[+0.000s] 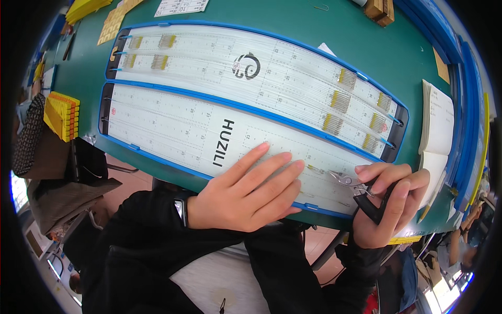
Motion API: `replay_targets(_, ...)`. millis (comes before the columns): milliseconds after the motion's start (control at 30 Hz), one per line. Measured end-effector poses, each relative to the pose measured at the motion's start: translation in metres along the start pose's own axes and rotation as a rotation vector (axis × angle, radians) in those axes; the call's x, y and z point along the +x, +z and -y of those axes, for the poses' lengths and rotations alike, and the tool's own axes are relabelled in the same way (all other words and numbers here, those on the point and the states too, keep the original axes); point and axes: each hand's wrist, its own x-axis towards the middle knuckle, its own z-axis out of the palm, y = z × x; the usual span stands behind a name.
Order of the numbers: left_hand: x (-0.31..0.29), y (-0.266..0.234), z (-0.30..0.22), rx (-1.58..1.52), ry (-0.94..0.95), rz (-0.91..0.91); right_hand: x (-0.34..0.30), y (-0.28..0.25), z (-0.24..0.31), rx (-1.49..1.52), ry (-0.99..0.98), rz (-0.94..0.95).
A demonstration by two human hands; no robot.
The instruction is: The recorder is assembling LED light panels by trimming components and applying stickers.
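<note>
A long blue-rimmed case (230, 93) with a hinge along its middle lies spread on the table, white printed panels inside both halves. My left hand (251, 191) rests flat on the near half, fingers stretched out and apart. My right hand (395, 201) grips small nippers by their black handles; the metal jaws (342, 178) point left over the panel's right end. Just left of the jaw tips lies a small yellowish piece (315, 168), too small to make out well. In the far half sit several rows of fine hooks with yellow ends (341, 100), joined to thin lines.
An open notebook (436, 120) lies right of the case, a pen-like stick (424, 213) near it. A yellow stacked block (61, 116) stands at the left table edge. Wooden blocks (379, 11) and a printed sheet (180, 6) lie at the back of the green table (314, 26).
</note>
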Motion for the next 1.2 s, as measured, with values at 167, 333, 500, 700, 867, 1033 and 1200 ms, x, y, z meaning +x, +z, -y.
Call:
replay_targets(167,0.0001,-0.0001,0.0004,0.009,0.007,0.008,0.0011,0.0006,-0.0014,-0.005,0.023,0.035)
replay_targets(333,0.0010,-0.0004,0.0007,0.015,0.019,0.018,0.0011,0.0030,-0.0010,-0.005,0.027,0.025)
replay_targets(500,0.0016,0.0022,0.0001,0.032,0.017,-0.011,0.0008,0.0013,-0.0019,0.011,0.014,0.016)
replay_targets(700,0.0013,0.0008,-0.0006,0.020,0.008,0.009,0.0006,0.0022,-0.0012,0.019,0.021,0.007)
replay_targets(867,0.0014,0.0009,-0.0010,0.019,0.006,0.002,0.0011,0.0009,0.0010,0.000,0.038,0.036)
replay_targets(1033,0.0013,0.0007,-0.0005,0.010,0.017,0.004,0.0003,0.0027,-0.0017,0.004,0.026,0.019)
replay_targets(1200,-0.0002,0.0015,0.0001,0.007,0.018,0.011,0.0007,0.0019,-0.0003,-0.023,0.048,0.010)
